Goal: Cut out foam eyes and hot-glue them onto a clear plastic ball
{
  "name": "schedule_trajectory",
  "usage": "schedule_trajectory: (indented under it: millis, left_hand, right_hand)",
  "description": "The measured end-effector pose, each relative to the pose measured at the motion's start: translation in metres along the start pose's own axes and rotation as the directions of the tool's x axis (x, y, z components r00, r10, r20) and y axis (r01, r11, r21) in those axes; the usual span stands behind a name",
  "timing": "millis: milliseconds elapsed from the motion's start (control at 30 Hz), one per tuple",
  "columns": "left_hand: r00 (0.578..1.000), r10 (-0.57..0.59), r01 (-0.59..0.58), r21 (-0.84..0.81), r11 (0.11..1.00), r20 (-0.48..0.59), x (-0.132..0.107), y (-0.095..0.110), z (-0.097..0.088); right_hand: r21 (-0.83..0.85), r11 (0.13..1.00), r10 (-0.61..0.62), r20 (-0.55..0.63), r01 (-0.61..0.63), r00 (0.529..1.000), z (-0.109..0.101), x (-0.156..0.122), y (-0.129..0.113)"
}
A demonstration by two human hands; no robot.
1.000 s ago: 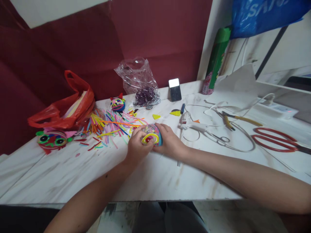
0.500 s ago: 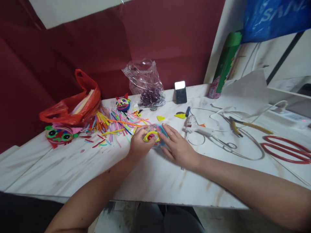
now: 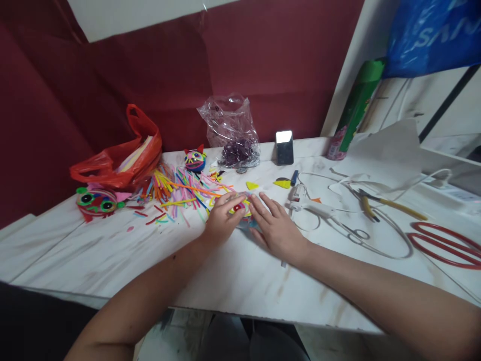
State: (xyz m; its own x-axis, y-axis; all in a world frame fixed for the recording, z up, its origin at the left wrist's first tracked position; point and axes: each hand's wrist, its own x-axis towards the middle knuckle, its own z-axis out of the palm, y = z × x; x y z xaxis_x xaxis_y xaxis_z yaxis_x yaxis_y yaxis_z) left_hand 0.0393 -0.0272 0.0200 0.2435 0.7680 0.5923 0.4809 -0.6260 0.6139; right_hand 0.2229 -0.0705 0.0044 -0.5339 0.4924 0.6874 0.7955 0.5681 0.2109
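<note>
A small many-coloured craft ball with a yellow ring and a red centre sits on the white marble table. My left hand curls round its left side, fingers laid over the top. My right hand lies flat beside it on the right, fingers stretched out and touching the ball. A heap of coloured strips lies just behind the left hand.
At the back left are a red plastic bag, a green-eyed craft face and a small cat-face ball. A clear bag, a phone, glue gun, scissors, pliers and red rings lie further right.
My right hand has opened from gripping the ball to lying flat beside it. The left hand has lowered the ball onto the table. The view has drifted left.
</note>
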Motion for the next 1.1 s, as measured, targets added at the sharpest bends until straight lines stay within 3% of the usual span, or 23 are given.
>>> schedule_trajectory:
  millis: [433, 733, 967, 1100]
  left_hand:
    - [0.976, 0.186, -0.192, 0.048, 0.980, 0.112, 0.013, -0.014, -0.006]
    - [0.990, 0.141, -0.141, 0.008, 0.990, -0.001, 0.017, -0.008, 0.003]
    - [0.996, 0.094, -0.094, -0.023, 0.995, -0.007, 0.020, -0.004, 0.005]
    - [0.997, 0.081, -0.081, -0.030, 0.996, -0.016, 0.021, -0.008, 0.006]
  right_hand:
    - [0.075, 0.995, 0.064, 0.031, -0.067, 0.997, 0.006, -0.002, 0.006]
    - [0.179, 0.980, 0.080, 0.051, -0.088, 0.996, 0.008, -0.002, 0.006]
    - [0.464, 0.843, 0.317, -0.019, -0.272, 0.948, 0.010, -0.005, 0.015]
    - [0.587, 0.723, 0.487, -0.058, -0.365, 0.871, 0.006, 0.001, 0.022]
